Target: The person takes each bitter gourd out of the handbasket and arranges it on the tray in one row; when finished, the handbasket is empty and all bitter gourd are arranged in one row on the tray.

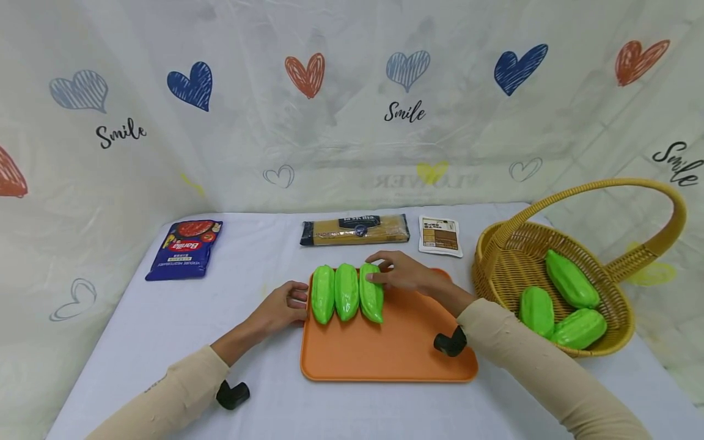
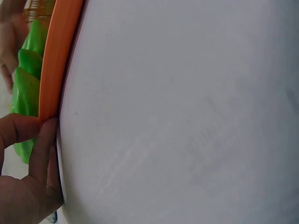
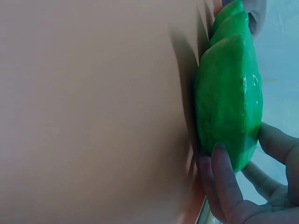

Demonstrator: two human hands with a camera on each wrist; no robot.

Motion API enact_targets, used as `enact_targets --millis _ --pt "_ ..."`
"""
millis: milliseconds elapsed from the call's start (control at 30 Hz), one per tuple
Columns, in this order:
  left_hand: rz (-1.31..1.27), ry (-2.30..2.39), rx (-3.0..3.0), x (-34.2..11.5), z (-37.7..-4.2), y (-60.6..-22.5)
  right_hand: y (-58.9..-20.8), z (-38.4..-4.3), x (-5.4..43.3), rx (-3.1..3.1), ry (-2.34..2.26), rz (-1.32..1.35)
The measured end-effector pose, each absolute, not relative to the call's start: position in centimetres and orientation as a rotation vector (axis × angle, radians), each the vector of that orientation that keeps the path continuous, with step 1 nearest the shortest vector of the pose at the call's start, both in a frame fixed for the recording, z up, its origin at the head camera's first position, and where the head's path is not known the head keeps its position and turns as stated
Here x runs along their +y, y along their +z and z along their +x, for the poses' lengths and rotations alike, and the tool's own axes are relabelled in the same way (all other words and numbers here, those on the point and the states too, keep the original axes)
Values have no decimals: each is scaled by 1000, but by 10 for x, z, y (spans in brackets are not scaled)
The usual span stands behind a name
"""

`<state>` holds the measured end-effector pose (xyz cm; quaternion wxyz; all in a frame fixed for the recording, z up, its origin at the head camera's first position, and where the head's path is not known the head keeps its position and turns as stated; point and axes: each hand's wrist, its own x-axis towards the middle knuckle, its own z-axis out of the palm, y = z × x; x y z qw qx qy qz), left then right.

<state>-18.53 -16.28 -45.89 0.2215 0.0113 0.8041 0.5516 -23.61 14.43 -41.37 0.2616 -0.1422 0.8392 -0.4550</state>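
Observation:
Three glossy green ridged fruits, elongated and pointed at the near end, lie side by side at the far left of an orange tray (image 1: 385, 354): the left fruit (image 1: 322, 294), the middle fruit (image 1: 346, 292) and the right fruit (image 1: 371, 293). My left hand (image 1: 280, 307) pinches the tray's left rim (image 2: 55, 60) between thumb and fingers. Around the far end of the right fruit (image 3: 229, 93), the fingers and thumb of my right hand (image 1: 404, 271) hold it from both sides. In the right wrist view this fruit lies against the tray surface.
A wicker basket (image 1: 621, 318) with a tall handle stands on the right, holding three more green fruits (image 1: 572, 280). Behind the tray lie a spaghetti pack (image 1: 379, 232) and a small white-and-brown packet (image 1: 440, 236). A blue Barilla pouch (image 1: 186, 250) is at the left.

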Motion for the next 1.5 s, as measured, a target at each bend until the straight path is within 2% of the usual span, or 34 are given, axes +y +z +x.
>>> enact_targets --millis 533,1200,1500 --pt "45 1502 2233 -163 -187 -460 -406 -232 152 2317 -1266 -296" --pt "14 1498 2237 -163 -187 -459 -378 -209 184 2477 -1161 -436" --pt "12 1499 2235 -162 -186 -460 -365 -196 203 2559 -1164 -586"
